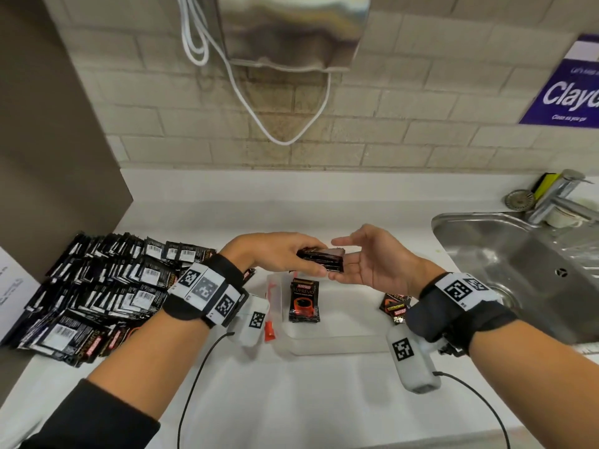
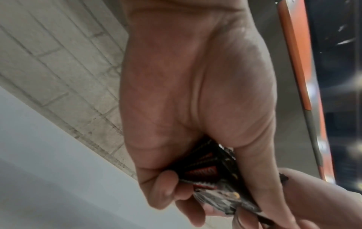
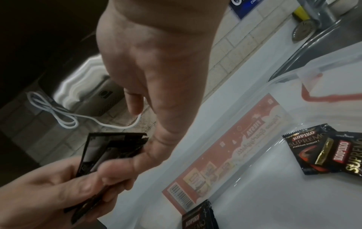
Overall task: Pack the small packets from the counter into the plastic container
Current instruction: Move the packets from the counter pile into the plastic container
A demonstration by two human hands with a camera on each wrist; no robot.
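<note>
While the stack hangs above the container, these relations matter:
Stack of packets (image 1: 321, 260): held in the air over the far edge of the plastic container (image 1: 337, 346) — long axis running left to right, flat faces up and down.
Left hand (image 1: 278, 252): fingers curled over the stack's left end, thumb beneath; it carries the load.
Right hand (image 1: 372, 260): palm up, fingers relaxed and spread, fingertips touching the stack's right end — nothing gripped.
Nearer hand: my judgement, the left; the container floor lies straight below it.
Container: one packet (image 1: 304, 299) already lies inside, near its left wall.
Counter (image 1: 291, 400): big pile of packets (image 1: 107, 286) at the left edge.
</note>
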